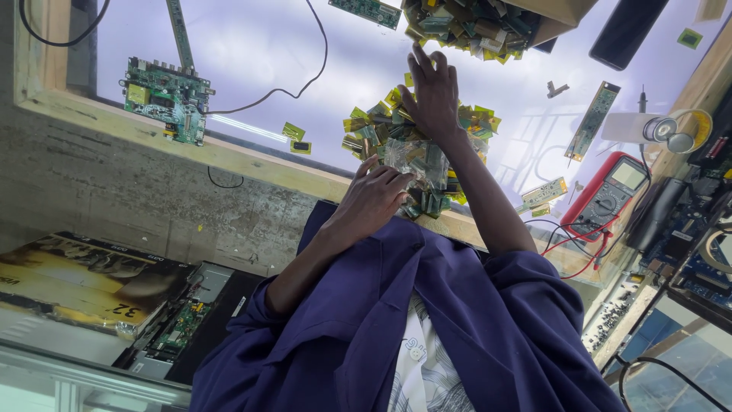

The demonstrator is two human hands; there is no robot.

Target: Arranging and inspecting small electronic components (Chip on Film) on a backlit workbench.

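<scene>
The left hand (375,200) pinches the clear bag (412,164) at the table (252,156) edge; the right hand (433,95), fingers spread flat, presses the heap of small flex strips (374,130). They look light, slippery and easily bent; gather them by handfuls.

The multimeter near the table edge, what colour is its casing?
Red, seen in the head view: multimeter.

1 head camera looks down, inverted, close over the lit workbench (252,46).
</scene>
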